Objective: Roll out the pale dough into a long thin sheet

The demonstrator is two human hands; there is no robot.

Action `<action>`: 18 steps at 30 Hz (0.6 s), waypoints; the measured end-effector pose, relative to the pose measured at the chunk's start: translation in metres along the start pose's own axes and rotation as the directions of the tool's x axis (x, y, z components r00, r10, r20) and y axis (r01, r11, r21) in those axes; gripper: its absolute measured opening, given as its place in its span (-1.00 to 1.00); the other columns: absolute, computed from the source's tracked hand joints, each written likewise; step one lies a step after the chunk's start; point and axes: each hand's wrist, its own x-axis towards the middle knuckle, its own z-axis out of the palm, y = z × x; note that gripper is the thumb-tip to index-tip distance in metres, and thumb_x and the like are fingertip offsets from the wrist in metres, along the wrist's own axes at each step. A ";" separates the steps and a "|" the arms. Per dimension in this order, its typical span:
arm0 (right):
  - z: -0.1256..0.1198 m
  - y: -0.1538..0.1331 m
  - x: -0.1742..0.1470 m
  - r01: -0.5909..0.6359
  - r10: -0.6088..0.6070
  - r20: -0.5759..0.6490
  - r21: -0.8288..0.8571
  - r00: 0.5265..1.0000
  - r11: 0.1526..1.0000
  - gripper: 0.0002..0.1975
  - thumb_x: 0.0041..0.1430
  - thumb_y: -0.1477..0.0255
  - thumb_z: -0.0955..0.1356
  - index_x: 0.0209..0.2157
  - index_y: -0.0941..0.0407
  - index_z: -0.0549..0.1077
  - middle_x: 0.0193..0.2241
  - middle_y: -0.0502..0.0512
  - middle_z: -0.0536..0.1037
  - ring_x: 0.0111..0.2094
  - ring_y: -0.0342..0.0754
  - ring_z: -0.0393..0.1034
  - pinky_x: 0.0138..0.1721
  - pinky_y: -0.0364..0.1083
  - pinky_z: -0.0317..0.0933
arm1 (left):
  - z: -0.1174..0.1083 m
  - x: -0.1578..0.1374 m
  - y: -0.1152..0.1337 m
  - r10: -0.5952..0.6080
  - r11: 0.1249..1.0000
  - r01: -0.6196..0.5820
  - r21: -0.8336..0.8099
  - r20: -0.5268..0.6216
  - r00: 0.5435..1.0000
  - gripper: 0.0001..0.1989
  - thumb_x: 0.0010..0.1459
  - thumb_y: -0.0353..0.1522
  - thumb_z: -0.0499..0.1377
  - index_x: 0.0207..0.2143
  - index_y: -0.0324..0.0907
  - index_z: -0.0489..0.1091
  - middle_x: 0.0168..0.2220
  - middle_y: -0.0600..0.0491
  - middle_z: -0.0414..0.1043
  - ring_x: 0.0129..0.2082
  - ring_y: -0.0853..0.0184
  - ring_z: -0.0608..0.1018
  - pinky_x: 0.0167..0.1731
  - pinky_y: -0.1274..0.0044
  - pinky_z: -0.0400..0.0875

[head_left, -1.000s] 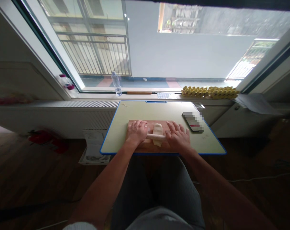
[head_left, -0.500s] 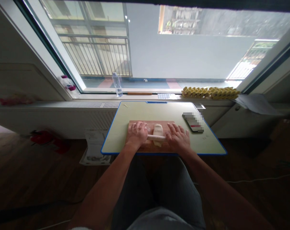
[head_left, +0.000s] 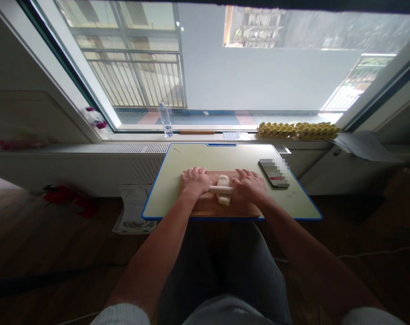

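A pale rolling pin (head_left: 214, 189) lies crosswise over a flattened strip of dough (head_left: 223, 198). My left hand (head_left: 195, 181) is closed over the pin's left end, and my right hand (head_left: 250, 184) holds its right end, fingers pointing forward. The ends of the pin are hidden under my palms. Dough shows both beyond the pin and on my side of it. Beneath everything is a brown wooden cutting board (head_left: 209, 210), set at the near edge of a small blue-rimmed table (head_left: 198, 155).
A phone (head_left: 272, 174) rests on the table to the right of the board. Along the windowsill stand a clear bottle (head_left: 165, 119) and yellow egg trays (head_left: 297, 131). A red fire extinguisher (head_left: 67, 198) is on the floor at left. My legs are under the table.
Both hands have pushed the rolling pin forward, away from me, over the dough. More dough now shows on the near side of the pin.
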 end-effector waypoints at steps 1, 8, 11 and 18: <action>-0.001 0.000 0.003 -0.006 0.006 0.001 0.007 1.000 1.000 -0.30 0.47 0.02 0.13 0.50 -0.01 0.22 0.49 0.11 0.22 0.45 0.22 0.09 0.42 0.28 0.00 | 0.000 0.002 0.000 -0.003 1.000 0.003 0.001 -0.003 1.000 -0.58 0.37 -0.26 0.00 0.12 0.07 0.56 0.22 -0.05 0.52 0.17 0.02 0.51 0.20 0.12 0.35; -0.003 0.000 0.024 -0.016 0.018 -0.032 0.049 0.999 0.999 -0.31 0.44 0.04 0.18 0.45 0.05 0.29 0.45 0.17 0.30 0.43 0.21 0.14 0.41 0.23 0.04 | -0.003 0.013 0.006 -0.048 0.999 0.048 0.007 -0.023 0.999 -0.61 0.39 -0.25 -0.02 0.02 0.02 0.60 0.14 -0.10 0.58 0.13 0.02 0.53 0.14 0.12 0.36; 0.000 0.002 0.036 -0.019 0.021 -0.038 0.068 0.999 0.998 -0.32 0.43 0.04 0.21 0.41 0.09 0.33 0.41 0.22 0.36 0.41 0.21 0.19 0.41 0.18 0.04 | -0.003 0.018 0.008 -0.060 0.998 0.060 -0.006 -0.050 0.997 -0.60 0.41 -0.24 -0.03 -0.03 -0.01 0.61 0.08 -0.13 0.61 0.12 0.00 0.54 0.16 0.07 0.34; 0.001 0.001 0.055 -0.022 0.031 -0.131 0.067 0.991 0.997 -0.37 0.41 0.05 0.28 0.30 0.16 0.47 0.27 0.30 0.51 0.29 0.22 0.34 0.32 0.11 0.14 | -0.007 0.036 0.011 -0.087 0.996 0.088 -0.015 0.036 0.996 -0.59 0.39 -0.26 -0.03 -0.04 -0.07 0.62 0.08 -0.19 0.63 0.15 -0.03 0.54 0.21 0.02 0.28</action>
